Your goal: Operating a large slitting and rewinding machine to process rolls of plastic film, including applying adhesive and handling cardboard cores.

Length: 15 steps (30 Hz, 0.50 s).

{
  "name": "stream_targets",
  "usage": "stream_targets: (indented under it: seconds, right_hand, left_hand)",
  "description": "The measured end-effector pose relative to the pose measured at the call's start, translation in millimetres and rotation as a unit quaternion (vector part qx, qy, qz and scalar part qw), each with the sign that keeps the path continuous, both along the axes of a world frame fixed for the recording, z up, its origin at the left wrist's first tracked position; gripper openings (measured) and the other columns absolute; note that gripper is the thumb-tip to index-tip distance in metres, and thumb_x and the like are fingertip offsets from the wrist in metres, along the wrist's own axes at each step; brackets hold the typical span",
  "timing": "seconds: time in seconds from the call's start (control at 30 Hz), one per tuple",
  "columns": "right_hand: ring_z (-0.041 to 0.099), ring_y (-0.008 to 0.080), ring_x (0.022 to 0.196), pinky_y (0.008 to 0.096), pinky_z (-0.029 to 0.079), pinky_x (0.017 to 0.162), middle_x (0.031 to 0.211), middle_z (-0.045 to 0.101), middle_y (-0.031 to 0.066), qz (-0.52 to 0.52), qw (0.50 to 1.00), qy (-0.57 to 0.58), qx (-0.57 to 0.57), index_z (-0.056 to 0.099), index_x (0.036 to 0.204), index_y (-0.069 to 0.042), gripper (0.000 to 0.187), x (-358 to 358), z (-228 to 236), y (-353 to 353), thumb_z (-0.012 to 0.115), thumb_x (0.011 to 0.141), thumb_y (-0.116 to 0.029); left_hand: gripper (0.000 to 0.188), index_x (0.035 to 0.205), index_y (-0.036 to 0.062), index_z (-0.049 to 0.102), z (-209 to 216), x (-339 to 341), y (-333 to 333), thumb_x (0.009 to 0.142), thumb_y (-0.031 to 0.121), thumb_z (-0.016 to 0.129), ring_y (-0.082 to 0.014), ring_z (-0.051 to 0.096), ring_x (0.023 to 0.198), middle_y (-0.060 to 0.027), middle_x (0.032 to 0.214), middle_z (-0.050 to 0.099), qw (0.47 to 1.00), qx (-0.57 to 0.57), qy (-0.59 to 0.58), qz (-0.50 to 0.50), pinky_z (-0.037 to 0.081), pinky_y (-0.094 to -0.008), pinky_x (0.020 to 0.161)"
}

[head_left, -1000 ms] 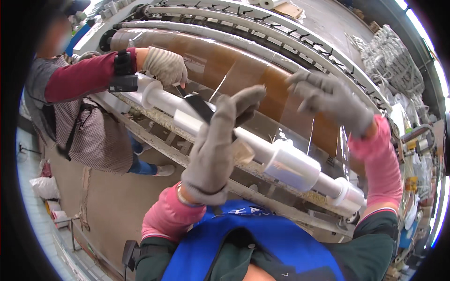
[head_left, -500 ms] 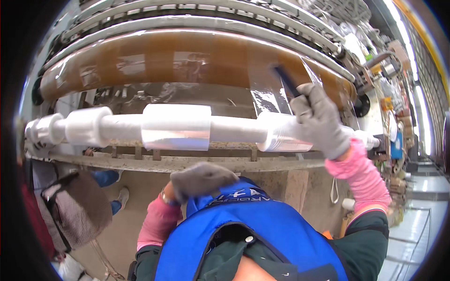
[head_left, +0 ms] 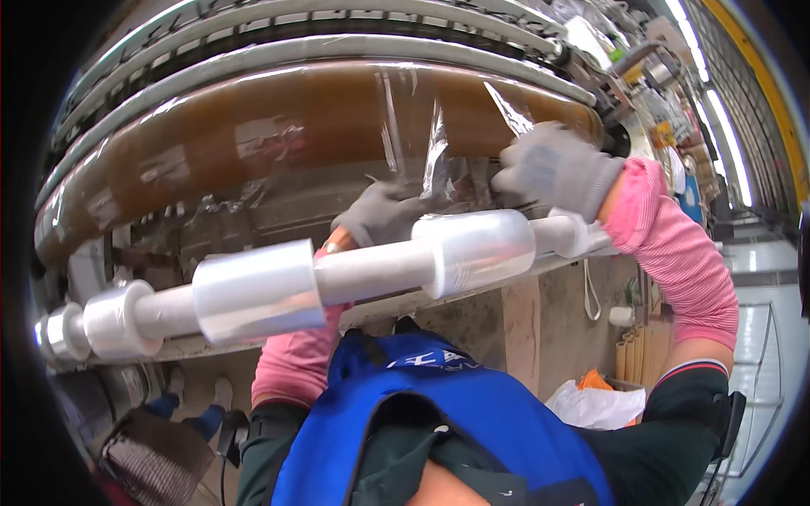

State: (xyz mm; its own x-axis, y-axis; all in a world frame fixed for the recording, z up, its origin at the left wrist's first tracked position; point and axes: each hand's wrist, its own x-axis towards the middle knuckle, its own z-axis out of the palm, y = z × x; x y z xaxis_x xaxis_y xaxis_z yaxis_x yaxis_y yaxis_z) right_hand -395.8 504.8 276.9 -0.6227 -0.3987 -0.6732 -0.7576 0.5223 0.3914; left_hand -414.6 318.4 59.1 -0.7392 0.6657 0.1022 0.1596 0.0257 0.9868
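Note:
My left hand (head_left: 384, 212), in a grey glove, reaches past the far side of the white shaft (head_left: 380, 274). Its fingers are closed at a gathered, shiny strip of clear plastic film (head_left: 435, 152). The film runs down from a wide brown roller (head_left: 329, 110). My right hand (head_left: 564, 166), also gloved, is curled beside another glinting fold of film, above the right part of the shaft. Motion blurs its fingers, and what they hold is hidden. Rolls of clear film sit along the shaft; the closest to my hands is one roll (head_left: 481, 249), with a wider roll (head_left: 257, 291) to its left.
Metal bars (head_left: 337, 51) of the machine run behind the brown roller. A person in a checked garment (head_left: 160, 455) is at the lower left. Cardboard tubes (head_left: 633, 350) and a white bag (head_left: 591, 403) stand on the floor at the right.
My left hand has gone from in front of my apron over the shaft to the film. My right hand has turned and curled; the long dark tool in it no longer shows. The view has tilted.

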Motion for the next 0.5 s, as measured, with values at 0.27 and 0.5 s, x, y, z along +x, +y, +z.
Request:
stream_targets:
  seconds: [0.27, 0.5]
  right_hand:
    - [0.064, 0.0254, 0.082, 0.0325, 0.05, 0.074, 0.089, 0.066, 0.0112, -0.253, 0.845, 0.036, -0.469, 0.065, 0.098, -0.008, 0.014, 57.5, -20.4, 135.8, 0.058, 0.086, -0.01]
    - [0.064, 0.0273, 0.08, 0.0349, 0.05, 0.074, 0.084, 0.067, 0.0141, -0.232, 0.891, -0.11, -0.375, 0.067, 0.098, -0.007, 0.019, 23.5, -21.7, 144.1, 0.06, 0.08, -0.01]
  left_hand:
    - [0.023, 0.096, 0.0005, 0.065, 12.6, 31.4, 37.4, 0.087, 0.019, 0.054, -0.0264, 0.064, 0.078, -0.0176, 0.093, 0.066, 0.975, -0.177, -0.129, -0.031, 0.048, -0.0368, 0.069]
    - [0.03, 0.094, -0.0035, 0.066, 80.0, 4.5, 180.8, 0.086, 0.023, 0.056, -0.0257, 0.064, 0.082, -0.017, 0.094, 0.067, 0.781, 0.187, -0.59, -0.087, 0.049, -0.0356, 0.074]
